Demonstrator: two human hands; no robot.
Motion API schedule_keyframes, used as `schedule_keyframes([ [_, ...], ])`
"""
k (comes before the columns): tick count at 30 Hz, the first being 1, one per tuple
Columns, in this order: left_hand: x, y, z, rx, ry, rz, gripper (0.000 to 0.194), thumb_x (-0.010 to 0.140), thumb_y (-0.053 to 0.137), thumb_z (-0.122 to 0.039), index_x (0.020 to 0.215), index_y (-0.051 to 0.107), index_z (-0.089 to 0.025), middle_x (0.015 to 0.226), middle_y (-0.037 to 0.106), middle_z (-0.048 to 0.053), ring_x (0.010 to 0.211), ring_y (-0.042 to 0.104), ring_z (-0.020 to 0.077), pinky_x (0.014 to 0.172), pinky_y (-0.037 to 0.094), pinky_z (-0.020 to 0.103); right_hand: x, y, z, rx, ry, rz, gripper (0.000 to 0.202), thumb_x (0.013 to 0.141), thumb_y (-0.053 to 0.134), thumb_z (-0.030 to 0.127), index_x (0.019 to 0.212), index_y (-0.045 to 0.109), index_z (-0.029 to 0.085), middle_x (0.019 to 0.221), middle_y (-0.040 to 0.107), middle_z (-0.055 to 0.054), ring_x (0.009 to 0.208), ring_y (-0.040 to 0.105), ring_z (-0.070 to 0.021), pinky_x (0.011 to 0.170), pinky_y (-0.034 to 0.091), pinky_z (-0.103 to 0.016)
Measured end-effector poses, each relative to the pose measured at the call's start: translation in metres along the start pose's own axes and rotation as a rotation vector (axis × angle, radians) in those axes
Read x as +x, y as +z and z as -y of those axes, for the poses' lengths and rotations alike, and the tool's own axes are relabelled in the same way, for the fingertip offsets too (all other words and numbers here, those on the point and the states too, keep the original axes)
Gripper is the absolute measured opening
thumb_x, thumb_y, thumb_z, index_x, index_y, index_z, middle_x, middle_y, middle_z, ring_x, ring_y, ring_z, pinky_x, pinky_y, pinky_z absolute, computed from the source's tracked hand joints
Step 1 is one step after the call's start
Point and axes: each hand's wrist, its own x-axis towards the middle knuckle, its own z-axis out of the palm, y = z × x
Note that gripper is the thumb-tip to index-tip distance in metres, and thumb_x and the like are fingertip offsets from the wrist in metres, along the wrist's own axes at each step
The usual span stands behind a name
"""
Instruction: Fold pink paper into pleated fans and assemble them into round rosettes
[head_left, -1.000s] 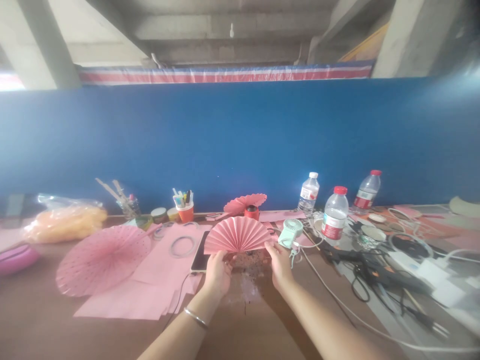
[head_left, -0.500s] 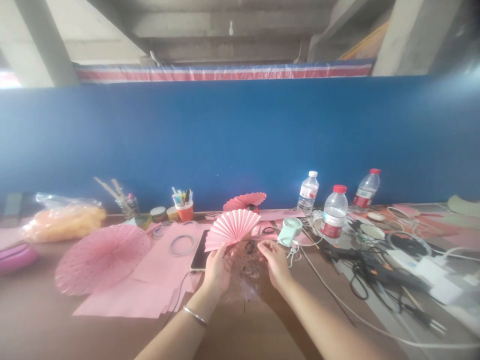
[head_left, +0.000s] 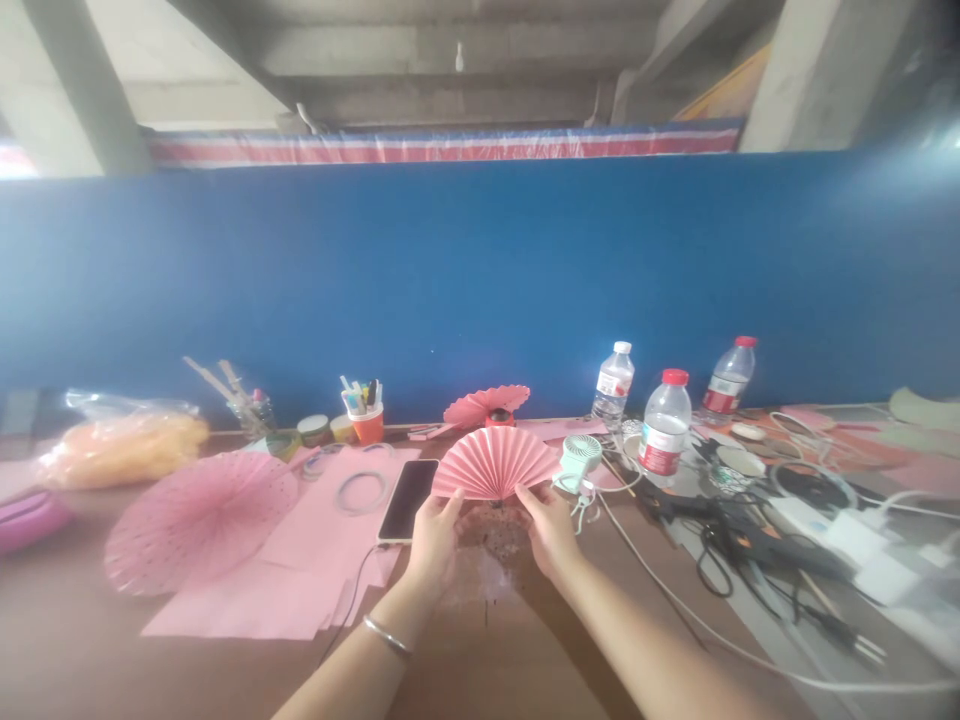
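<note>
Between left hand (head_left: 437,530) and right hand (head_left: 546,525): pleated pink fan (head_left: 496,465), both pinching lower edge.

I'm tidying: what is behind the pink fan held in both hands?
Behind the fan, a dark-topped red container and a second pleated piece partly show; anything lower is covered.

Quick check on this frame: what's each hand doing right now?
Left hand: closed on the left end of the pleated pink paper fan.
Right hand: closed on its right end.
</note>
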Motion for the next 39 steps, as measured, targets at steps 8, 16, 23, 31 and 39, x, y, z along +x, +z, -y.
schedule_keyframes([
  [8,0.005,-0.009,0.001,-0.042,0.043,-0.058,0.022,0.063,0.07,-0.026,0.074,0.055,-0.016,0.074,0.062,0.0,0.067,0.061,0.0119,0.062,0.05,0.024,-0.002,0.002,0.006,0.035,-0.044,-0.048,0.03,0.058,0.075,0.033,0.081,0.061,0.02,0.079,0.066,-0.001,0.069,0.061,-0.0179,0.055,0.047,-0.027],
  [16,0.005,-0.009,-0.004,0.04,0.059,-0.127,0.026,0.062,0.069,-0.03,0.071,0.049,-0.016,0.067,0.055,-0.003,0.06,0.059,0.0096,0.051,0.045,0.019,-0.001,0.0,0.008,0.078,-0.044,-0.115,0.028,0.056,0.077,0.03,0.075,0.06,0.019,0.073,0.061,0.002,0.066,0.058,-0.015,0.054,0.047,-0.025],
  [23,0.006,-0.009,-0.004,0.014,0.044,-0.178,0.028,0.061,0.07,-0.034,0.07,0.05,-0.015,0.063,0.057,-0.001,0.058,0.059,0.0104,0.052,0.047,0.02,0.002,-0.001,0.008,0.156,-0.013,-0.132,0.028,0.052,0.08,0.028,0.064,0.056,0.018,0.06,0.057,0.006,0.056,0.056,-0.0096,0.05,0.046,-0.02],
  [31,0.008,-0.011,-0.006,0.161,0.098,-0.203,0.035,0.064,0.065,-0.034,0.091,0.05,-0.019,0.065,0.057,-0.002,0.05,0.056,0.01,0.044,0.043,0.019,0.003,-0.002,0.006,0.155,0.013,-0.148,0.031,0.054,0.079,0.029,0.068,0.055,0.016,0.056,0.06,0.005,0.051,0.061,-0.0098,0.043,0.045,-0.015],
  [39,0.013,-0.014,-0.015,0.665,0.235,-0.027,0.023,0.074,0.053,-0.038,0.081,0.057,-0.016,0.066,0.054,0.001,0.056,0.052,0.0128,0.049,0.041,0.023,0.007,-0.004,0.008,0.213,0.012,-0.185,0.032,0.053,0.078,0.027,0.071,0.054,0.017,0.055,0.062,0.005,0.05,0.063,-0.0093,0.042,0.047,-0.013],
])
